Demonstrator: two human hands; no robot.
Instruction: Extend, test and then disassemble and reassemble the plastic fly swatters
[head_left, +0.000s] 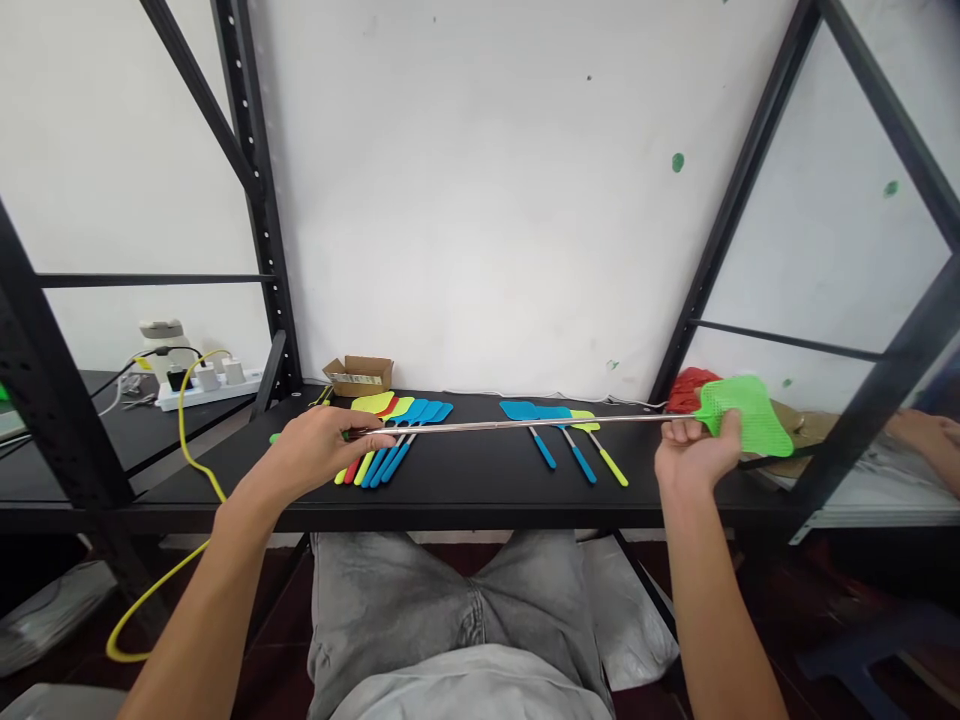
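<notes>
A green fly swatter with a long metal rod (517,424) stretches level between my two hands above the black table. My left hand (326,445) is closed around its handle end, with a bit of green handle poking out on the far side. At the other end, the fingers of my right hand (699,450) grip the base of the green mesh head (750,415). Beneath my left hand's side lies a fanned row of several yellow, red and blue swatters (386,465). Two blue swatters (581,462) and a yellow swatter (613,468) lie right of the middle.
An open cardboard box (360,376) stands at the back left. A power strip (214,385) with plugs and a yellow cable (184,430) is farther left. Black shelf posts (262,220) rise on both sides. Red plastic (686,390) lies behind my right hand; another person's arm (926,445) shows far right.
</notes>
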